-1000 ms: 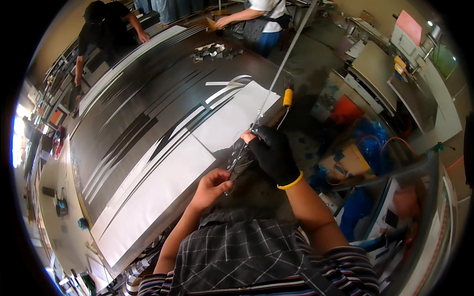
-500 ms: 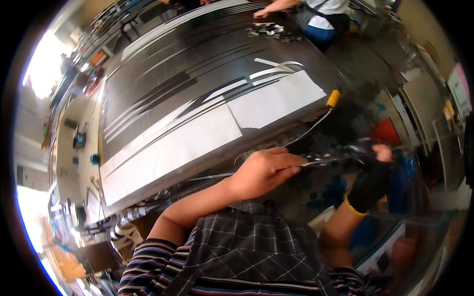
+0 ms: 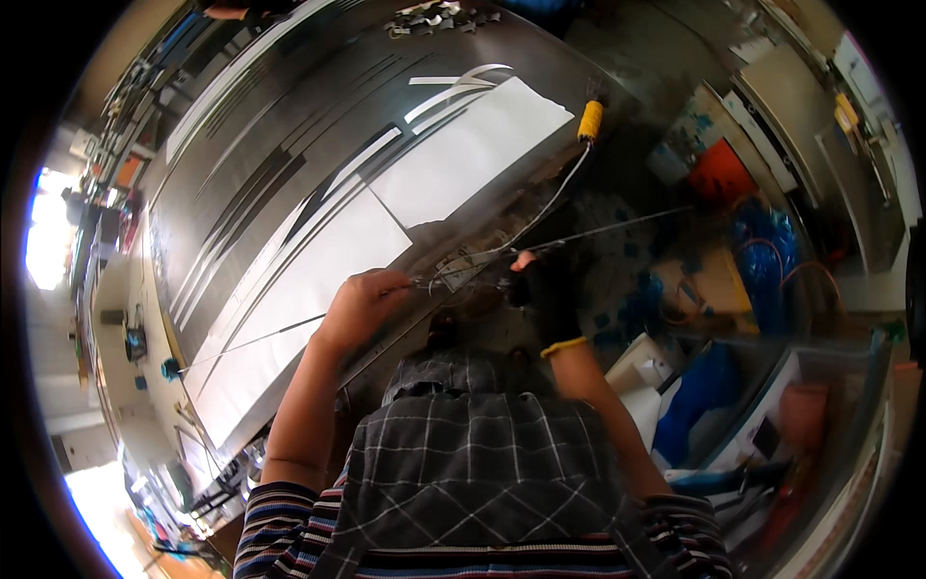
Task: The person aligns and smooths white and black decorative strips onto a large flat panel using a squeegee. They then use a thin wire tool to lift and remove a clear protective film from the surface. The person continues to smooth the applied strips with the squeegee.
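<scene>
Strip: thin and long, it slanted up to the right past the hands, in front of the table's near edge; another thin length showed left of the wrist, across the white sheets in my line of sight, and I could not tell whether the two were one piece.
Left hand: bare, fingers drawn narrow in a pinch on the strip.
Right hand: in a black glove with a bare thumb tip beside the strip; blur kept me from telling how firmly it gripped.
Wristband: yellow, at the glove's cuff.
Table: dark-topped, with white sheets along the near side and loose scraps towards the far end.
Tool: yellow-handled, near the right corner, trailing a pale cord.
Apron: dark, checked, over striped sleeves.
</scene>
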A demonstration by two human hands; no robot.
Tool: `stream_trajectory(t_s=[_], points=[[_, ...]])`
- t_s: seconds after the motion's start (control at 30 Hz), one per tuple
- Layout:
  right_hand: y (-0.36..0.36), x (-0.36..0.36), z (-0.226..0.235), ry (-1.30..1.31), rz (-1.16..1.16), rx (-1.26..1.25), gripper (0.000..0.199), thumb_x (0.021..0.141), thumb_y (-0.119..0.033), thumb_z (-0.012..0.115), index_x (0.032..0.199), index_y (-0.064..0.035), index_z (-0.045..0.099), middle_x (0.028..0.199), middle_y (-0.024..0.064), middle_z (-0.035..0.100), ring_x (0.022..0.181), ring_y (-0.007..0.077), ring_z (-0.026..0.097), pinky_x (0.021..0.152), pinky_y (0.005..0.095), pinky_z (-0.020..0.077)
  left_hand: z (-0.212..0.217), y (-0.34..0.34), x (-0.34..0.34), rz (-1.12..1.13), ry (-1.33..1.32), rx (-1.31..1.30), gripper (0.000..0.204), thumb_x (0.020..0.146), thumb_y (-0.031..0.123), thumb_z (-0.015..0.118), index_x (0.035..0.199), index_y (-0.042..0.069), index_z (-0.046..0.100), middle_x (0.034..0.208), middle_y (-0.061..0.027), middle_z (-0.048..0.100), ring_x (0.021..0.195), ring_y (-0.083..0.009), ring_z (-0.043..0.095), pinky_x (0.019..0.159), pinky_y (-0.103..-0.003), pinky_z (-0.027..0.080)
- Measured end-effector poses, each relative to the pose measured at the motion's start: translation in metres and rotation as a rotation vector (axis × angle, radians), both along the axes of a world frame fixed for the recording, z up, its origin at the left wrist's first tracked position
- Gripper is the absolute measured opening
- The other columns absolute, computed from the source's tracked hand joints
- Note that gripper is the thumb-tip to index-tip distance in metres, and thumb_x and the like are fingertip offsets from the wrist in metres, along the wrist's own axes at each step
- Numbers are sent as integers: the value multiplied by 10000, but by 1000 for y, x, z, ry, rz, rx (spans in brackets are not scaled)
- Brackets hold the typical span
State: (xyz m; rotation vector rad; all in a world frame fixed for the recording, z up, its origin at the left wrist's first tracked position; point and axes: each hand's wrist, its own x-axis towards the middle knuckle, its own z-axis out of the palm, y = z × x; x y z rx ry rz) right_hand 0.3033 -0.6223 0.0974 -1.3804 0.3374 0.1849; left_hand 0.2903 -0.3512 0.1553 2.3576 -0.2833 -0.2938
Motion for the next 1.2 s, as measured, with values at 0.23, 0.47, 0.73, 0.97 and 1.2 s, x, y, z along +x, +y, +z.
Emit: stream_trajectory(t_s=[0.23,0.47,0.73,0.97,1.2], points=[[44,6,-63,114,-79,-25,303,896,-311,566,805,-34,650,736,16,606,685,124,552,649,280,440,-72,65,19,89,183,-60,200,835,118,666,1016,32,668,831,-115,668,742,-209,622,710,-331,491],[41,2,-11,-87,-8,-529,208,966,-210,498,862,-53,587,832,-1,557,815,108,531,766,261,443,-71,96,44,-123,212,-126,270,826,82,657,1094,43,661,941,-109,675,786,-185,636,749,-292,510],[22,9,13,-136,-344,181,250,973,-248,508,803,-65,513,766,-3,512,716,114,481,682,269,418,-67,116,51,-133,314,-349,346,801,-36,597,1140,21,626,1072,-114,654,983,-198,643,839,-308,517],[-5,22,16,-74,-164,132,259,960,-301,550,792,-105,532,736,-42,465,677,59,440,624,190,347,-78,126,66,-212,688,-507,257,747,-91,497,946,26,610,991,-77,668,944,-156,622,793,-272,493],[-45,24,41,-79,-64,214,216,940,-316,563,853,-120,586,617,-64,405,530,47,358,492,221,280,-85,127,68,-107,461,-191,159,706,22,558,856,43,606,809,-43,644,733,-154,568,689,-293,481]])
